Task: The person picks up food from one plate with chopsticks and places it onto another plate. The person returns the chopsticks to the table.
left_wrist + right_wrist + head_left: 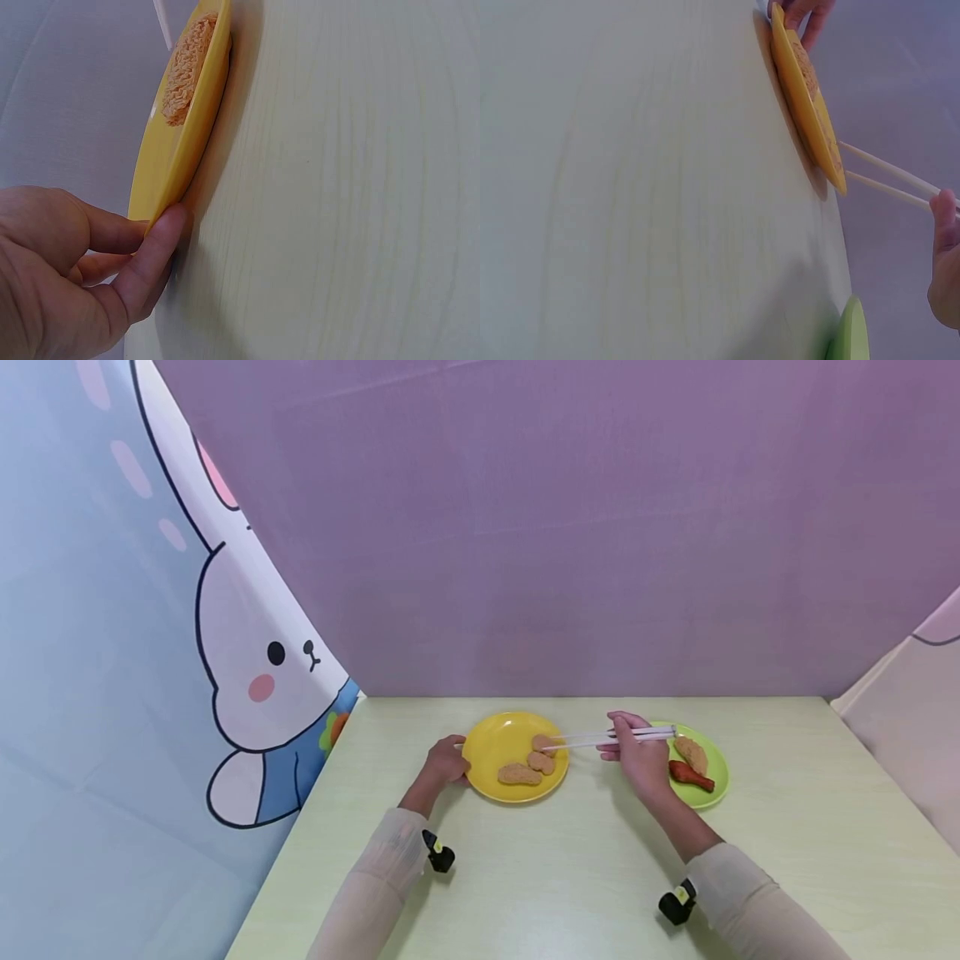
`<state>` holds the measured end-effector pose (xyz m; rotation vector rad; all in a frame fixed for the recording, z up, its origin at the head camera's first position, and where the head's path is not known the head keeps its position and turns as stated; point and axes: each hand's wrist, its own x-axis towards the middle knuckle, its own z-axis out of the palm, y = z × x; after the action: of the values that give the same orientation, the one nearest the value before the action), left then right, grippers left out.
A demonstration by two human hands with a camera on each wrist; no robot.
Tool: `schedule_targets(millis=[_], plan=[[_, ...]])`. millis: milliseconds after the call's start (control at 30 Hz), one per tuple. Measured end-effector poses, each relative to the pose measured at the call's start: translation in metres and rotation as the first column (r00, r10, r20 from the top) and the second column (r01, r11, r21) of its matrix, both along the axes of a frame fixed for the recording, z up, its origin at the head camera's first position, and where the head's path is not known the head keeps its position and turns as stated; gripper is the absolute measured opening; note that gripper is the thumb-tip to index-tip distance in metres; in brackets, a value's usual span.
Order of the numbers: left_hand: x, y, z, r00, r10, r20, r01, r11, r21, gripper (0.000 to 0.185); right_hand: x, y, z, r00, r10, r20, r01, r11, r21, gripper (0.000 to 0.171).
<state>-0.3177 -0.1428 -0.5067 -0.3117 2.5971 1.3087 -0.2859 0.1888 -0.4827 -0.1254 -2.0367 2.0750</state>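
On the yellow plate (489, 745) lie a longer breaded piece (518, 774) and two smaller nuggets, a lower nugget (541, 763) and an upper nugget (543, 742). My left hand (447, 761) pinches the plate's left rim between thumb and fingers, which the left wrist view shows closely. With my right hand (643, 762) I hold a pair of white chopsticks (581, 745) pointing left. Their tips reach over the plate's right side, by the upper nugget; whether they grip it I cannot tell. In the right wrist view the chopsticks (889, 187) are spread apart.
Under and behind my right hand is a green plate (721, 781) bearing a breaded piece (692, 755) and a reddish-brown drumstick (691, 775). Both plates stand on a pale wooden table (555, 877), near its far edge. A purple cloth wall (570, 543) rises behind.
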Motion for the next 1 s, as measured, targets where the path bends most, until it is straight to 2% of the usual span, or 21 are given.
schedule_targets(millis=[333,567,700,1000], plan=[[0.002,-0.001,0.003,1.000,-0.008,0.021,0.008,1.000,-0.015,0.066,0.004,0.008,0.008,1.000,-0.020,-0.001,0.020,1.000,-0.008,0.036],[0.003,-0.002,0.003,1.000,-0.024,0.014,0.025,0.999,-0.038,0.066,0.007,0.023,0.013,1.000,-0.009,-0.014,0.007,0.994,-0.112,0.024],[0.002,-0.002,0.002,1.000,-0.025,0.016,0.026,0.999,-0.038,0.065,0.008,0.034,0.018,0.999,-0.042,-0.017,0.039,0.985,-0.171,0.018],[-0.001,-0.003,-0.001,1.000,-0.029,0.010,0.029,0.999,-0.035,0.067,0.016,0.058,0.028,0.996,-0.089,-0.005,0.085,0.965,-0.250,0.015]])
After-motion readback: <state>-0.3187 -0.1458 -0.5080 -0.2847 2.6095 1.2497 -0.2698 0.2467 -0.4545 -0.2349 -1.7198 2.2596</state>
